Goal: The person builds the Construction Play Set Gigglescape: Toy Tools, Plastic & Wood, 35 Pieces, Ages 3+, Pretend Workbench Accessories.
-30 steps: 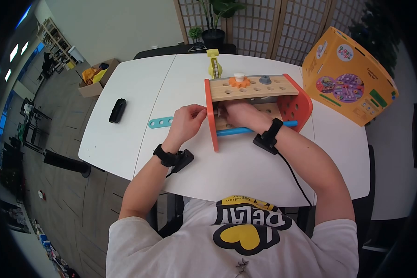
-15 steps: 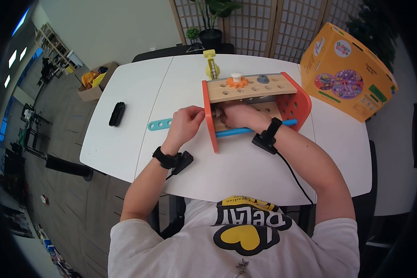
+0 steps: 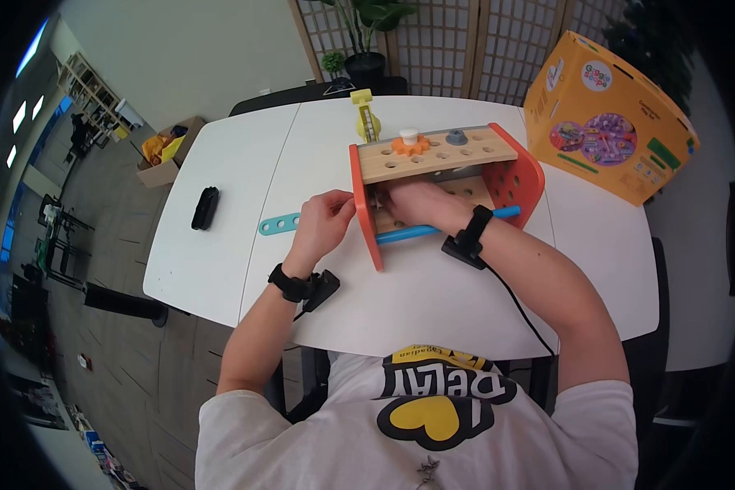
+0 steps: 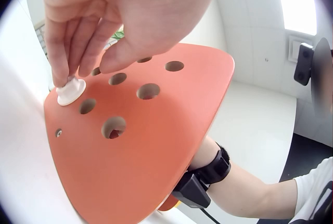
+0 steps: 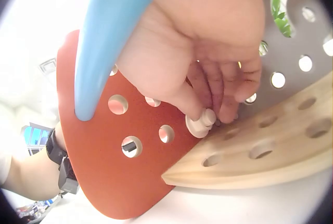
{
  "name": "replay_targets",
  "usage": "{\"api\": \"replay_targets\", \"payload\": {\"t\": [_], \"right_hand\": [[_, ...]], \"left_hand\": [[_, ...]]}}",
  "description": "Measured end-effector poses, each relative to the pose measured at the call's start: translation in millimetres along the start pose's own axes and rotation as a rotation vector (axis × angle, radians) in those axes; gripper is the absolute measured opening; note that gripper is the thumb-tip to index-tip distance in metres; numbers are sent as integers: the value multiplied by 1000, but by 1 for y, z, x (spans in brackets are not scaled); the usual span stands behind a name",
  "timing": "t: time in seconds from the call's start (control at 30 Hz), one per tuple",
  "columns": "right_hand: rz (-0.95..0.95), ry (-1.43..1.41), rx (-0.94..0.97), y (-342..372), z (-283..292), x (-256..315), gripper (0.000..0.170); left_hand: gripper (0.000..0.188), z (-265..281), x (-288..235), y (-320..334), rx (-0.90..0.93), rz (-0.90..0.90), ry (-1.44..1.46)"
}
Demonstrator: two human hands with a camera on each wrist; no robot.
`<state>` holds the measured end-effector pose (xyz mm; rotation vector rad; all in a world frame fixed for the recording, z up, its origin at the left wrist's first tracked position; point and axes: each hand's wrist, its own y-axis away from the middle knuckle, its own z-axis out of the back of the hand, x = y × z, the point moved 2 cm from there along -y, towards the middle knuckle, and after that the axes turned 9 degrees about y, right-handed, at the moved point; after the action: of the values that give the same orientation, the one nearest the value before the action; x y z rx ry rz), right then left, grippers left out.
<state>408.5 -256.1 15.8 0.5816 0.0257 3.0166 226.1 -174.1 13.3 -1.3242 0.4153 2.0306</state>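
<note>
The toy bench has red side panels [image 4: 156, 146], a perforated wooden top [image 3: 465, 161] and a blue bar [image 3: 408, 234]. Outside the left panel, the left hand [image 3: 322, 224] pinches a white knob [image 4: 72, 92] set against a hole, as the left wrist view shows. Reaching inside the bench, the right hand [image 3: 425, 202] has thumb and fingers around a white threaded-looking piece [image 5: 200, 124] against the panel's inner face. Fingertips of the right hand are partly hidden behind that piece.
A teal strip [image 3: 278, 224] lies left of the left hand, with a black case [image 3: 205, 208] farther left. Behind the bench is a yellow-green toy [image 3: 367, 122]. A large orange box [image 3: 608, 122] stands at the back right. An orange gear [image 3: 411, 146] sits on the bench top.
The head view has shifted slightly. Both hands stay at the left panel, with only small finger movement visible.
</note>
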Motion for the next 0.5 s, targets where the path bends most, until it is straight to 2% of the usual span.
{"api": "replay_targets", "payload": {"t": [0.17, 0.27, 0.37, 0.5], "right_hand": [[11, 88, 102, -1, -1, 3, 21], [-9, 47, 18, 3, 1, 6, 20], [-95, -41, 39, 4, 10, 9, 19], [-3, -42, 37, 2, 3, 2, 21]], "left_hand": [[32, 0, 1, 0, 2, -2, 1], [32, 0, 2, 0, 1, -9, -12], [31, 0, 2, 0, -2, -19, -14], [31, 0, 2, 0, 0, -21, -22]]}}
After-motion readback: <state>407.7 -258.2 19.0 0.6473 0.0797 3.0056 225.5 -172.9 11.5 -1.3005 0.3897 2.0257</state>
